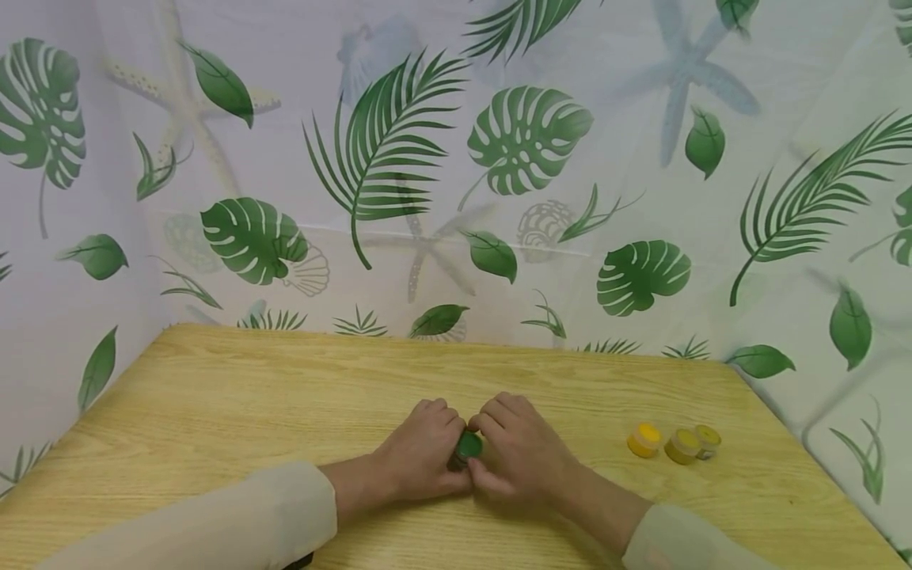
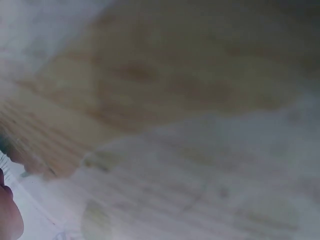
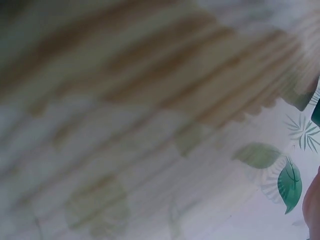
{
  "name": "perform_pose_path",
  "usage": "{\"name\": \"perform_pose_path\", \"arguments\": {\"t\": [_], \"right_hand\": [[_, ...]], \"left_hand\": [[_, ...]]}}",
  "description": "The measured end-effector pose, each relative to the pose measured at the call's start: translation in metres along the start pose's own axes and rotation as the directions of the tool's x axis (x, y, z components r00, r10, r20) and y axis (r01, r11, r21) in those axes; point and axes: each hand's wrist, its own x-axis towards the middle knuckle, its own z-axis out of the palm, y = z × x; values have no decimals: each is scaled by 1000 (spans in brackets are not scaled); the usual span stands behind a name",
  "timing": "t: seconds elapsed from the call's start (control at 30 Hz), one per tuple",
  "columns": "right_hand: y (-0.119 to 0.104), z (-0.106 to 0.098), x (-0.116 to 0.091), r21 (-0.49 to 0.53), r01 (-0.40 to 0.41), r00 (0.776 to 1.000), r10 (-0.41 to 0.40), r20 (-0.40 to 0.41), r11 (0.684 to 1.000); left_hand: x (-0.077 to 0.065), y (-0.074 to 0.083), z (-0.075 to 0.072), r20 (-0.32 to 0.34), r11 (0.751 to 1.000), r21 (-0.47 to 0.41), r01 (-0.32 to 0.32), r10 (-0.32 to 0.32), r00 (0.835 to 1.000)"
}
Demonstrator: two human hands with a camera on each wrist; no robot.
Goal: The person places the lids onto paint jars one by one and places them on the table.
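Between both hands, near the middle of the table, stands a small round paint pot (image 1: 469,445) with a green lid. Its lower side is mostly hidden by fingers. My left hand (image 1: 419,453) grips it from the left, fingers curled at its far side and thumb near its front. From the right, my right hand (image 1: 523,450) pinches the pot at its rim with curled fingers and thumb. The left wrist view catches only a bit of the left hand (image 2: 9,215) at its edge; in the right wrist view a sliver of the right hand (image 3: 312,210) shows.
To the right on the wooden table (image 1: 285,396) are three small pots: a bright yellow one (image 1: 644,440), a darker yellow one (image 1: 682,446) and an olive-yellow one (image 1: 708,438) close behind it. A leaf-patterned curtain (image 1: 527,142) surrounds the table's back and sides.
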Motion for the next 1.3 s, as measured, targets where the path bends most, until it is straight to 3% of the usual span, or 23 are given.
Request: {"name": "perform_pose_path", "arguments": {"t": [0.57,0.93,1.03,1.2,1.3], "right_hand": [[-2,4,-1,-49,-21,1000,20,-15,999],[-4,3,-1,-102,-25,999,23,-27,994],[-3,2,-2,-139,-29,999,25,-27,990],[-4,0,-2,-107,-17,1000,16,-7,994],[-5,-1,-1,-89,-15,1000,16,11,996]], "left_hand": [[-1,1,-2,-23,999,32,-40,41,999],[-1,5,-3,-60,988,99,-122,128,990],[0,6,-2,-44,993,66,-99,102,994],[0,3,-2,-47,1000,13,-23,23,999],[-1,1,-1,-63,1000,11,-24,24,998]]}}
